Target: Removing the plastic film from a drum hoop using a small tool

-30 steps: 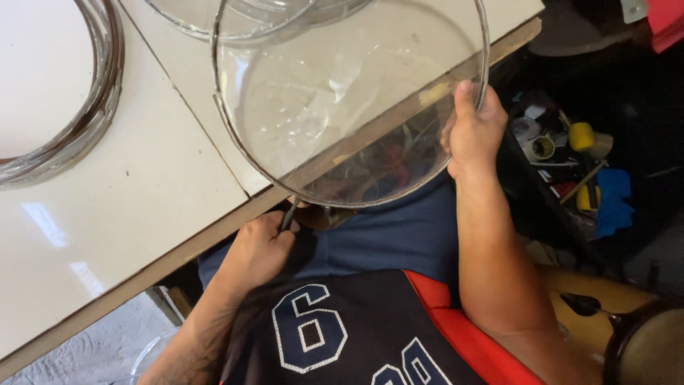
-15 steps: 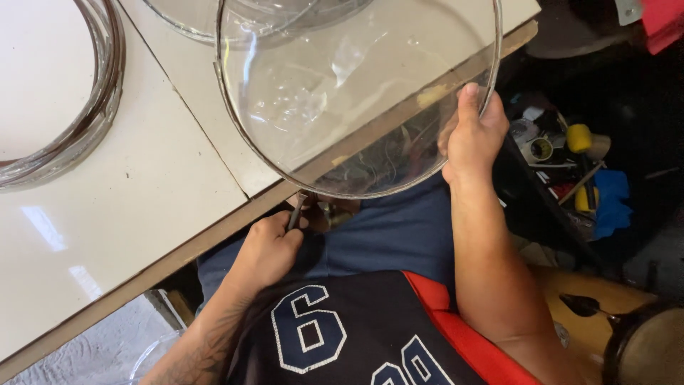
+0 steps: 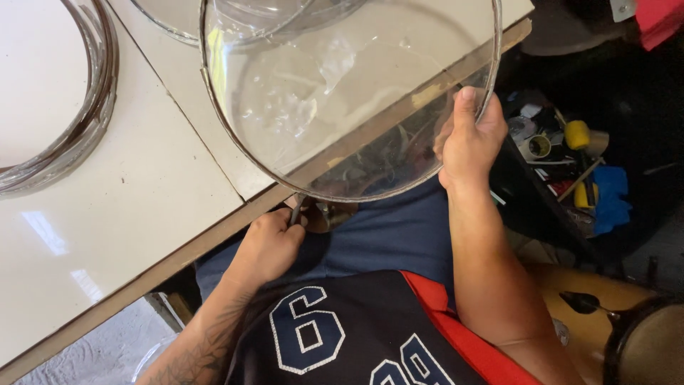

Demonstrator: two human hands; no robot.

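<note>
Stacked metal hoops (image 3: 85, 121) at far left on white laminate table (image 3: 142, 214). Left hand (image 3: 269, 246), closed around a small dark tool (image 3: 296, 212) below the table edge. Large clear round drumhead with metal rim (image 3: 335, 93), tilted over the table edge. Right hand (image 3: 467, 142), clamped on its right rim, thumb up.

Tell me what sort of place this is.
Probably a drum repair or assembly workshop: the right hand holds a clear round drumhead, metal hoops lie on the white table, and tools clutter the floor.
</note>
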